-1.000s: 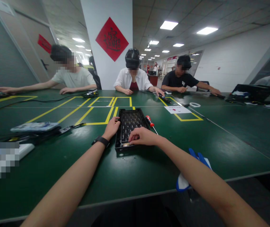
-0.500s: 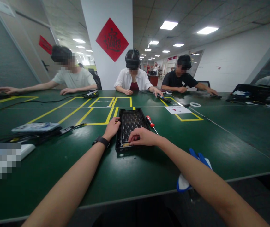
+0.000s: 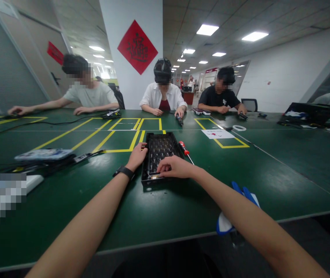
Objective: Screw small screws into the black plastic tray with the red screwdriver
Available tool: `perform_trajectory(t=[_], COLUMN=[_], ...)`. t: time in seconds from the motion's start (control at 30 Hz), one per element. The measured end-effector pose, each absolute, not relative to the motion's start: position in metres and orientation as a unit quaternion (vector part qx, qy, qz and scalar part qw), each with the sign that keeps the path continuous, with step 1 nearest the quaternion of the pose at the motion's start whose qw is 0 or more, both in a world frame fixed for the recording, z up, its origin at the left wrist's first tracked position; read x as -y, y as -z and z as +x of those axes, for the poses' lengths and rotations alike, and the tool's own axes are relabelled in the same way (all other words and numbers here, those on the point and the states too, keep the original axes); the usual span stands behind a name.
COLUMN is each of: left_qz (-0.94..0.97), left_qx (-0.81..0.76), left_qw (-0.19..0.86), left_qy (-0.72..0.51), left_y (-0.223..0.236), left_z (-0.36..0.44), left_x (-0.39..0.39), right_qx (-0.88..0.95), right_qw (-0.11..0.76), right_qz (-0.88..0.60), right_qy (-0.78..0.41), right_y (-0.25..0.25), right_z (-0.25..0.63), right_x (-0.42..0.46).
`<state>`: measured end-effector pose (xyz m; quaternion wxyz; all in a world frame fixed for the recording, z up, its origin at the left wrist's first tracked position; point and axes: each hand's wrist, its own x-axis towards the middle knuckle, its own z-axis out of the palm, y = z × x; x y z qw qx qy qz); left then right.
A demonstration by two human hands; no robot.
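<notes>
Steadying blk tray (image 3: 165, 148), L hand (image 3: 137, 156), R hand (image 3: 173, 167) inside

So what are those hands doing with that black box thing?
The left hand steadies the side of an open black tray on the green table. The right hand reaches in at the near end, fingers bent by a small yellowish part; I can't tell if they grip it. A red screwdriver lies beside the tray, and a blue and white glove is at the table's edge. Three people sit across the table.
</notes>
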<state>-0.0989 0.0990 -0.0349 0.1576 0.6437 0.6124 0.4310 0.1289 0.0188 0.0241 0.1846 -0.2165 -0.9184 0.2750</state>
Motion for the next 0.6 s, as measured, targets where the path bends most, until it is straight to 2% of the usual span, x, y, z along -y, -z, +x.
perform_trajectory(t=[0.6], left_qz=[0.641], left_qx=[-0.616], left_qw=[0.161], left_qy=[-0.428], left_y=[0.0347], left_z=[-0.0994], left_x=[-0.0993], right_qx=[0.913], right_qw=[0.188], right_qz=[-0.220], right_qy=[-0.288], right_y=[-0.0237], right_z=[0.1282], right_x=[-0.0178])
